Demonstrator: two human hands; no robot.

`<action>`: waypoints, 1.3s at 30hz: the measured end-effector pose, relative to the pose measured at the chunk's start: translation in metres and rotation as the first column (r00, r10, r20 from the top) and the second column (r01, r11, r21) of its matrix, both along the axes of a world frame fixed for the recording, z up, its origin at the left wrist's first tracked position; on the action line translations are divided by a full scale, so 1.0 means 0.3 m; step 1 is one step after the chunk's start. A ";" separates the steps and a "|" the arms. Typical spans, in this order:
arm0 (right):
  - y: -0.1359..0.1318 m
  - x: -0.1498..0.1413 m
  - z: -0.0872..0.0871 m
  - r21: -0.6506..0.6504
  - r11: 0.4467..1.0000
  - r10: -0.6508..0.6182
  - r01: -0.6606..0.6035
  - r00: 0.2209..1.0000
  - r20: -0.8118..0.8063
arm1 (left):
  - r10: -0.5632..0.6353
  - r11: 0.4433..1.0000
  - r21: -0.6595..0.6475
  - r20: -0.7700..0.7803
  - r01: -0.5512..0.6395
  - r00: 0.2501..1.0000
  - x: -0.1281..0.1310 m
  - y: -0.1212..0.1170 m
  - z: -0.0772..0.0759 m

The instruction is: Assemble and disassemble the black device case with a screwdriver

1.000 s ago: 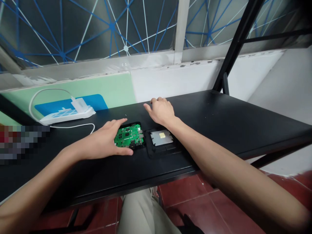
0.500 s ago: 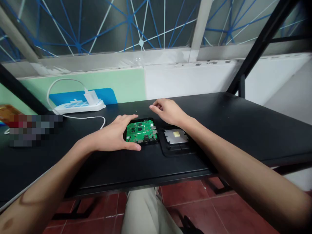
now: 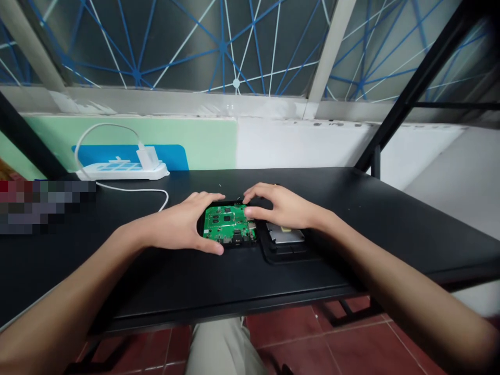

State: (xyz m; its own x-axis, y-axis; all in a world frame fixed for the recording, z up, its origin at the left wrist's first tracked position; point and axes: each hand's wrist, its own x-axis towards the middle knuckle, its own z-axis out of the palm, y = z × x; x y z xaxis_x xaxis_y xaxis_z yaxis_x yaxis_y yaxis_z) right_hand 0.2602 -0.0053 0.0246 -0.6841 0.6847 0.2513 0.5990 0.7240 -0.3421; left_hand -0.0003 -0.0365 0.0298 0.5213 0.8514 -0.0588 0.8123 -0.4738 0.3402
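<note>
A green circuit board (image 3: 229, 223) lies in a black case half (image 3: 230, 242) on the black table (image 3: 195, 281). My left hand (image 3: 183, 226) cups the case's left side, thumb along the near edge and fingers round the far edge. My right hand (image 3: 281, 207) rests with its fingertips on the board's right edge, thumb and fingers apart. Under that hand lies the other black case half (image 3: 289, 251) with a grey metal plate (image 3: 286, 235) in it.
A white power strip (image 3: 121, 169) with a white plug and cable (image 3: 133, 189) sits at the back left against the green and blue wall panel. A black frame post (image 3: 410, 88) rises at the back right. The near table edge runs above red floor tiles.
My right hand came back from the far table surface and now touches the board's right edge, over the metal plate. My left hand kept its hold on the case. The view shifted.
</note>
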 end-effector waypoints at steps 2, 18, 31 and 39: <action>-0.010 0.006 0.004 -0.061 0.997 0.042 -0.041 0.999 0.003 | -0.003 1.000 -0.018 -0.005 0.002 1.000 -0.003 -0.005 0.006; -0.040 0.005 0.025 -0.165 0.984 0.081 -0.060 0.989 0.123 | -0.061 0.997 0.040 -0.022 0.062 0.998 -0.013 -0.002 0.002; -0.041 -0.002 0.015 -0.112 0.983 0.140 -0.147 0.988 -0.070 | -0.100 0.986 0.137 0.031 0.095 0.995 -0.019 0.006 -0.009; -0.040 0.003 0.023 -0.096 0.986 0.128 -0.139 0.985 -0.114 | -0.077 0.996 0.050 0.079 0.073 0.994 -0.024 -0.003 -0.001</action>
State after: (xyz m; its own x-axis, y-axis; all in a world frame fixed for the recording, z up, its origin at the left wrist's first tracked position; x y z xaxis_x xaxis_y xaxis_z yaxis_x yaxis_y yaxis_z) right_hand 0.2611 -0.0173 0.0316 -0.7443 0.6150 0.2605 0.4550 0.7524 -0.4764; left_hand -0.0073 -0.0373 0.0294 0.5849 0.8107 0.0249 0.7449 -0.5491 0.3789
